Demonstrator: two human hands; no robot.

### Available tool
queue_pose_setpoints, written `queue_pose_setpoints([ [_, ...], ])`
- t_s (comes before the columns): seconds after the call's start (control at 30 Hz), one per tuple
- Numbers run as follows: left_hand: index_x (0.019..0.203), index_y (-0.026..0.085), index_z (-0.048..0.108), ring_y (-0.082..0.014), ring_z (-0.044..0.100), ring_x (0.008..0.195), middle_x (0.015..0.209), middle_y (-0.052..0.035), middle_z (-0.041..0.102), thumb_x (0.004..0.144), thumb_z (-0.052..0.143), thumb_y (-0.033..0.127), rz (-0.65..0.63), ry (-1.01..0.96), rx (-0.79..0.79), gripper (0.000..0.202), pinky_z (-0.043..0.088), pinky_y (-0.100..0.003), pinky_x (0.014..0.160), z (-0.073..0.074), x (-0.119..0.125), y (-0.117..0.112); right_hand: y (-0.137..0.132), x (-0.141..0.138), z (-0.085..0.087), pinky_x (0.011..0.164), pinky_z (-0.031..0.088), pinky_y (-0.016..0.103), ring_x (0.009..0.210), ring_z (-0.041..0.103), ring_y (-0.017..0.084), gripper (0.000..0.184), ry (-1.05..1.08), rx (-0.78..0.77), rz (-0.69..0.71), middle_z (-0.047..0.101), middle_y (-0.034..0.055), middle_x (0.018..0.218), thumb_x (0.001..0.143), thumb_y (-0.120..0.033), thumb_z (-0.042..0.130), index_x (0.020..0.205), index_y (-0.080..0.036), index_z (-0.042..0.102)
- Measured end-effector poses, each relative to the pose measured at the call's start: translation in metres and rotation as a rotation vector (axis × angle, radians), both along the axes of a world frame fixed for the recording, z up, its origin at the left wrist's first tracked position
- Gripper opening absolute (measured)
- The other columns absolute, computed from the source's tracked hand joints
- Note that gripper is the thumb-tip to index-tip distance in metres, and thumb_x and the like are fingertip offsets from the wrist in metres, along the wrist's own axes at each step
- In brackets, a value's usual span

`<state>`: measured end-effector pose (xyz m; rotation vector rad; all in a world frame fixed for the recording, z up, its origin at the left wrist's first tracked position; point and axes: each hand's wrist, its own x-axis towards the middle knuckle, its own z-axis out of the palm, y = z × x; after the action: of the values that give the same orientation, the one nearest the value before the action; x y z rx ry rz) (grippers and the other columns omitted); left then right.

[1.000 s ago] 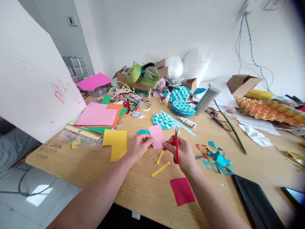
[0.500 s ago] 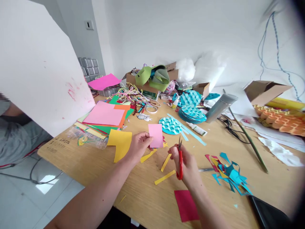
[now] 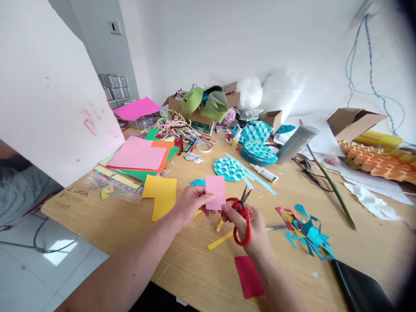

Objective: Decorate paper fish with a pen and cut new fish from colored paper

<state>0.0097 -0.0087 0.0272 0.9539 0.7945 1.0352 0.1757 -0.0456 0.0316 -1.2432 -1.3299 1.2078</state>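
Observation:
My left hand (image 3: pixel 191 203) pinches the left edge of a small pink paper rectangle (image 3: pixel 215 190), held upright above the table. My right hand (image 3: pixel 251 225) is closed round red-handled scissors (image 3: pixel 243 216), blades pointing up and slightly parted, with the thumb near the paper's lower right corner. Under and beside the hands lie yellow paper strips (image 3: pixel 220 241) and a blue paper piece (image 3: pixel 197 183). A yellow sheet (image 3: pixel 161 193) with a cut-out corner lies left of my left hand. Partly hidden by my right forearm is a dark red paper square (image 3: pixel 248 277).
Stacked coloured paper (image 3: pixel 138 154) lies at the left beside a white board (image 3: pixel 55 86). Blue patterned discs (image 3: pixel 258 154), a glue tube (image 3: pixel 264 172) and a grey cylinder (image 3: pixel 297 143) stand or lie behind. Paper scraps (image 3: pixel 312 234) and a black device (image 3: pixel 359 288) are at the right.
My right hand has come left to the pink paper, and its scissors now show both red handles and parted blades. The pink paper has lowered slightly, revealing the blue piece behind it.

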Motion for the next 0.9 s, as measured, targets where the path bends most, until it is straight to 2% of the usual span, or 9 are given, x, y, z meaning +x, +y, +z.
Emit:
queue_pose_setpoints([
  [0.17, 0.078, 0.011, 0.069, -0.0149, 0.065, 0.053, 0.067, -0.0054, 0.070, 0.066, 0.074, 0.034, 0.260, -0.063, 0.012, 0.027, 0.048, -0.019, 0.042, 0.006, -0.005, 0.006, -0.003, -0.002, -0.005, 0.061, 0.046, 0.026, 0.068, 0.060, 0.017, 0.049, -0.103, 0.075, 0.109, 0.066, 0.0060, 0.077, 0.087, -0.061, 0.054, 0.092, -0.013, 0.065],
  [0.27, 0.077, 0.011, 0.068, -0.0163, 0.066, 0.054, 0.067, -0.0055, 0.071, 0.063, 0.076, 0.034, 0.346, -0.087, -0.001, 0.028, 0.051, -0.021, 0.043, 0.009, -0.008, 0.009, -0.007, -0.005, -0.007, 0.058, 0.045, 0.027, 0.063, 0.058, 0.017, 0.056, -0.248, 0.063, 0.161, 0.063, 0.0059, 0.070, 0.089, -0.065, 0.044, 0.083, -0.014, 0.064],
  [0.37, 0.075, 0.011, 0.068, -0.0178, 0.068, 0.059, 0.068, -0.0054, 0.071, 0.061, 0.078, 0.034, 0.346, -0.095, -0.009, 0.028, 0.054, -0.022, 0.046, 0.011, -0.006, 0.007, -0.010, -0.009, -0.007, 0.051, 0.042, 0.025, 0.054, 0.056, 0.015, 0.061, -0.376, -0.013, 0.175, 0.062, 0.0050, 0.061, 0.090, -0.068, 0.037, 0.071, -0.015, 0.060],
  [0.47, 0.071, 0.012, 0.068, -0.0175, 0.069, 0.064, 0.069, -0.0050, 0.071, 0.060, 0.080, 0.033, 0.314, -0.107, -0.013, 0.026, 0.056, -0.022, 0.050, 0.012, -0.002, 0.002, -0.011, -0.011, -0.003, 0.047, 0.039, 0.024, 0.050, 0.056, 0.015, 0.064, -0.457, -0.060, 0.168, 0.062, 0.0049, 0.057, 0.089, -0.071, 0.037, 0.073, -0.015, 0.062],
  [0.6, 0.076, 0.011, 0.069, -0.0182, 0.070, 0.064, 0.073, -0.0059, 0.072, 0.061, 0.080, 0.033, 0.281, -0.118, -0.032, 0.028, 0.056, -0.022, 0.050, 0.012, 0.001, -0.001, -0.012, -0.013, 0.003, 0.047, 0.040, 0.024, 0.049, 0.058, 0.016, 0.067, -0.554, -0.051, 0.147, 0.064, 0.0063, 0.055, 0.086, -0.075, 0.036, 0.070, -0.015, 0.063],
  [0.73, 0.078, 0.011, 0.068, -0.0191, 0.070, 0.060, 0.071, -0.0067, 0.072, 0.061, 0.080, 0.034, 0.274, -0.110, -0.057, 0.031, 0.054, -0.022, 0.046, 0.011, 0.001, 0.000, -0.013, -0.016, 0.004, 0.046, 0.040, 0.024, 0.049, 0.059, 0.016, 0.070, -0.575, -0.042, 0.139, 0.064, 0.0071, 0.054, 0.085, -0.077, 0.034, 0.067, -0.016, 0.063],
  [0.9, 0.078, 0.011, 0.068, -0.0179, 0.068, 0.060, 0.071, -0.0058, 0.071, 0.059, 0.081, 0.035, 0.271, -0.102, -0.077, 0.033, 0.055, -0.022, 0.045, 0.010, 0.002, 0.000, -0.012, -0.016, -0.002, 0.045, 0.041, 0.024, 0.046, 0.058, 0.016, 0.068, -0.517, -0.065, 0.136, 0.063, 0.0071, 0.053, 0.084, -0.078, 0.036, 0.065, -0.016, 0.060],
])
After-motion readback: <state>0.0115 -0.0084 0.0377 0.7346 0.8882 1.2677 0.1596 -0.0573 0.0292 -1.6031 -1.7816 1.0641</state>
